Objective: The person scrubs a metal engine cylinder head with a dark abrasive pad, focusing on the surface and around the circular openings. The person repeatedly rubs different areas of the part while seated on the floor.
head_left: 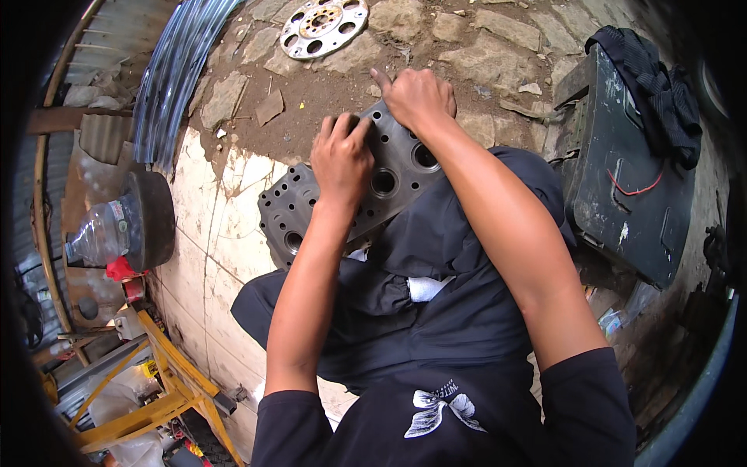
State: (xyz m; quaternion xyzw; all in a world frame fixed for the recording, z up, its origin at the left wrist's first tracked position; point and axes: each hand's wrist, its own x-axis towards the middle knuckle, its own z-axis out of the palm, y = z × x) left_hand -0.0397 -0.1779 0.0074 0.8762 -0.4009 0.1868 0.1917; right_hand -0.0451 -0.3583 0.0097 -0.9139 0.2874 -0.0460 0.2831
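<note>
A grey metal engine cylinder head (384,182), with round bores and many small holes, lies tilted across my lap and in front of my legs. My left hand (342,159) rests over its middle at the far edge, knuckles up and fingers bent downward; its fingertips are hidden, and so is anything beneath them. At the far right end, my right hand (421,97) is closed over the cylinder head's edge, its thumb sticking out to the left. The palm side of that hand cannot be seen.
A round flywheel-like plate (324,27) lies on the stony ground ahead. To the right stands a dark case (632,179) with cloth (650,86) on it. On the left are clear corrugated sheets (175,78), a plastic bottle (101,233), a black round tub (150,222) and a yellow frame (167,401).
</note>
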